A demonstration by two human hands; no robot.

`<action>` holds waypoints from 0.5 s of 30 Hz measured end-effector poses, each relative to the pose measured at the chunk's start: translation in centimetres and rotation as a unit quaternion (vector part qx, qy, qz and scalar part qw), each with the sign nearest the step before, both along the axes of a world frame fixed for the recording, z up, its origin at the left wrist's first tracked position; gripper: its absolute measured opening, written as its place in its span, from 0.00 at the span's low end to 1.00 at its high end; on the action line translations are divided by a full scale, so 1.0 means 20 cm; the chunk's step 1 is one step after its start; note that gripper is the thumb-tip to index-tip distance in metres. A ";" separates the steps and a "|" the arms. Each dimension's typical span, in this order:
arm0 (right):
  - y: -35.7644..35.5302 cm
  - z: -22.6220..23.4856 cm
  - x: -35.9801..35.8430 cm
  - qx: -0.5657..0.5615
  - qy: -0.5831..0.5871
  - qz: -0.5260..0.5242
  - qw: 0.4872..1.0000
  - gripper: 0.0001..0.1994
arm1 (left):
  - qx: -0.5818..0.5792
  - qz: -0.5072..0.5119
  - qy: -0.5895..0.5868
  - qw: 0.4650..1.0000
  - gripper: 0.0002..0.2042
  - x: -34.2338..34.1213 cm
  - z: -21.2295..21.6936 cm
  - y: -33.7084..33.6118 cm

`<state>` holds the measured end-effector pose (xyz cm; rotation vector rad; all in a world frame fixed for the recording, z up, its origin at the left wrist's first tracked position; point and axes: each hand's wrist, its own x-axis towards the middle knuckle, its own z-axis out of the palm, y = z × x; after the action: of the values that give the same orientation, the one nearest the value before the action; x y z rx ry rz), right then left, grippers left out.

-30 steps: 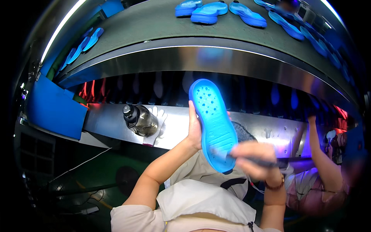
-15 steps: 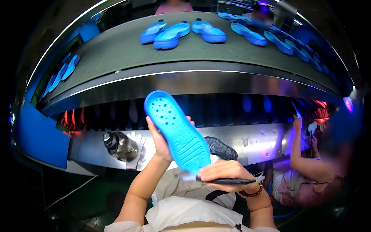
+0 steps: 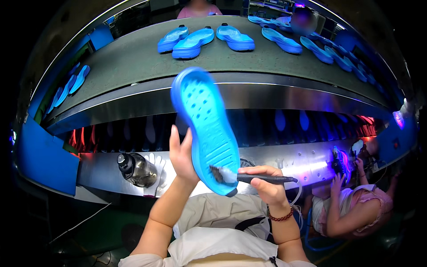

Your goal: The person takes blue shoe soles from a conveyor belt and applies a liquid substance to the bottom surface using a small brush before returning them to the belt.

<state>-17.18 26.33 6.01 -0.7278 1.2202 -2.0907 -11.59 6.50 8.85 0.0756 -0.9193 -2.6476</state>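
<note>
Blue sole [image 3: 211, 135] stands tilted mid-picture in the head view, holed end toward 11 o'clock. At its 8 o'clock edge rests the left hand [image 3: 182, 156]; whether the hidden fingers grip cannot be told. At 4 o'clock, the right hand [image 3: 272, 190] grasps a black-handled brush [image 3: 243, 177], bristles over the sole's lower end.

The shoe sole [image 3: 207, 138] is bright blue, with darker blue on its left side wall. It is held up in the air, inner face toward the view, its upper end leaning to the left and a little blurred. Dark round spots cover the upper part; short lines cross the lower part. A small black tab [image 3: 231, 192] shows at the bottom. The brush [image 3: 243, 177] lies almost level, black handle toward the right, its dark bristles over the sole's lower part.
</note>
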 end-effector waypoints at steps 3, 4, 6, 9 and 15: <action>-0.06 -0.02 0.07 -0.083 -0.136 -0.015 0.987 0.11 | 0.007 -0.030 0.065 0.997 0.39 0.07 -0.09 0.16; -0.04 -0.03 0.09 0.004 -0.030 -0.045 0.999 0.11 | 0.004 -0.020 0.045 0.999 0.37 0.07 -0.10 0.17; -0.03 0.07 0.14 0.066 0.114 -0.026 0.991 0.11 | 0.013 -0.025 0.033 0.999 0.34 0.06 -0.16 0.12; 0.00 0.05 0.06 0.055 0.213 -0.060 0.974 0.11 | 0.065 -0.018 0.040 0.997 0.28 0.05 -0.16 0.10; -0.04 0.13 0.06 0.057 0.348 -0.011 0.936 0.10 | 0.109 -0.041 0.060 0.991 0.23 0.03 -0.15 0.08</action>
<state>-15.97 25.63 8.53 -1.4804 1.6964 -1.7985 -11.01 8.07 5.86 -0.0709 -0.6036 -2.7853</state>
